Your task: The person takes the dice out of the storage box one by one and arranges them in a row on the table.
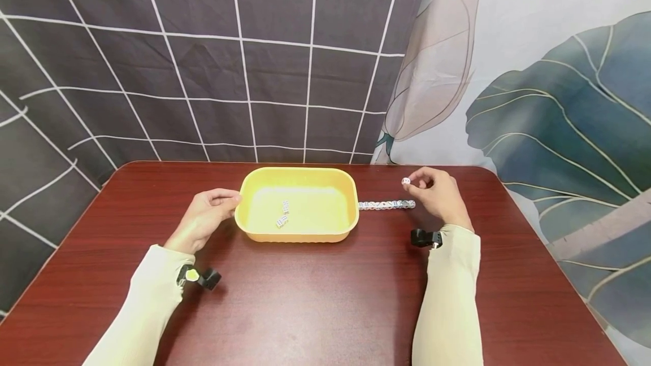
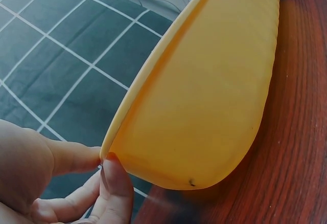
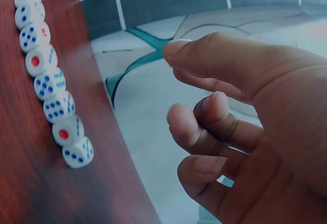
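A yellow plastic basin (image 1: 297, 238) stands on the table with a few white dice (image 1: 282, 221) inside it. My left hand (image 1: 207, 214) pinches its left rim between thumb and fingers; the left wrist view shows the thumb against the outer wall (image 2: 204, 96). From the basin's right side runs a straight row of dice (image 1: 386, 205) touching one another, with blue and red pips (image 3: 45, 86). Just behind the row's right end, my right hand (image 1: 436, 194) holds a single white die (image 1: 406, 181) at its fingertips. That die is hidden in the right wrist view, behind the thumb (image 3: 219, 60).
The reddish-brown wooden table (image 1: 305, 298) has its back edge close behind the basin. A dark gridded cloth (image 1: 203, 72) hangs beyond that edge, and a leaf-patterned cloth (image 1: 559, 117) hangs at the right. Black camera mounts (image 1: 208, 278) sit on both wrists.
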